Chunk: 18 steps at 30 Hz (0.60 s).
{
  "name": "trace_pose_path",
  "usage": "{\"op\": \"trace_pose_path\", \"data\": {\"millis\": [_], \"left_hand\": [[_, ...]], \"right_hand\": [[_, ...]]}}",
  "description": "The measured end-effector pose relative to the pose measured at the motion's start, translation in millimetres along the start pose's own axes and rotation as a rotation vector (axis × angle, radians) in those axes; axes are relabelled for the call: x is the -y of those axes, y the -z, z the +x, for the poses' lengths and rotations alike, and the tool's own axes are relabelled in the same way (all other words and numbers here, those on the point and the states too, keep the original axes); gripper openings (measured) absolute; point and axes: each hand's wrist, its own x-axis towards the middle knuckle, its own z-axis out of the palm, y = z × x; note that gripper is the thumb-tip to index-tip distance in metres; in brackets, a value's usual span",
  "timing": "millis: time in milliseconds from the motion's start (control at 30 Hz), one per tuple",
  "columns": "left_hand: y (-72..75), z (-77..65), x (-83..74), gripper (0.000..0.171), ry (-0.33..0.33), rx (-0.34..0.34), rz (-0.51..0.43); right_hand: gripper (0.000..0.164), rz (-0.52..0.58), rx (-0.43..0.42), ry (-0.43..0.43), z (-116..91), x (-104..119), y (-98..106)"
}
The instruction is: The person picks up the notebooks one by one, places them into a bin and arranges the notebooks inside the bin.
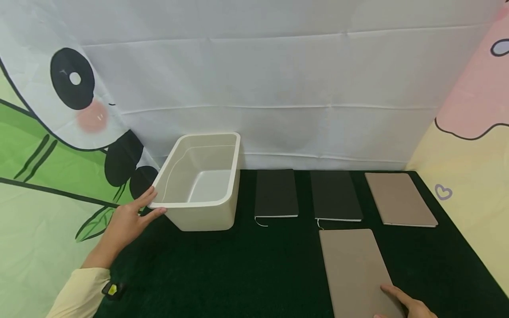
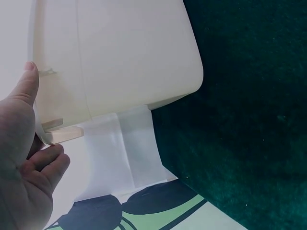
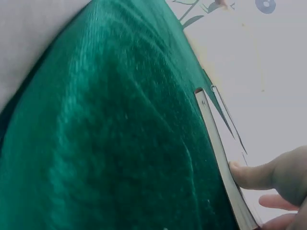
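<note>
My left hand (image 1: 130, 224) grips the front left corner of a cream plastic bin (image 1: 208, 216), its thumb on the front side and fingers at the left rim. In the left wrist view, the other fingers curl beside the rim. The bin's visible inside holds nothing. At lower right, my right hand (image 1: 413, 304) holds a beige notebook (image 1: 354, 269) near its front right corner. In the right wrist view, the thumb (image 3: 254, 176) touches the notebook's page edge (image 3: 220, 158). Part of that hand lies outside the head view.
Two black notebooks (image 1: 276, 193) (image 1: 336, 195) with white ribbons lie right of the bin on dark green cloth (image 1: 222, 274). Another beige notebook (image 1: 401, 198) lies at the back right. A white cloth backdrop (image 1: 270, 79) stands behind, with cartoon-printed sides.
</note>
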Motion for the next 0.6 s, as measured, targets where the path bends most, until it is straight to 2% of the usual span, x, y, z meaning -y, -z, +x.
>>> {"op": "trace_pose_path", "data": {"millis": [167,300,600], "left_hand": [[-1.6,1.2,0.6,0.071,0.001,-0.002,0.008],[-3.7,1.5,2.0,0.069,-0.002,-0.017,0.003],[-6.7,2.0,4.5,0.069,-0.002,-0.016,0.0]], "right_hand": [[0.085,0.096,0.05,-0.008,0.6,-0.5,0.4],[0.087,0.115,0.063,-0.024,1.1,-2.0,-0.9],[0.094,0.12,-0.06,-0.049,-2.1,3.7,-5.9]]}}
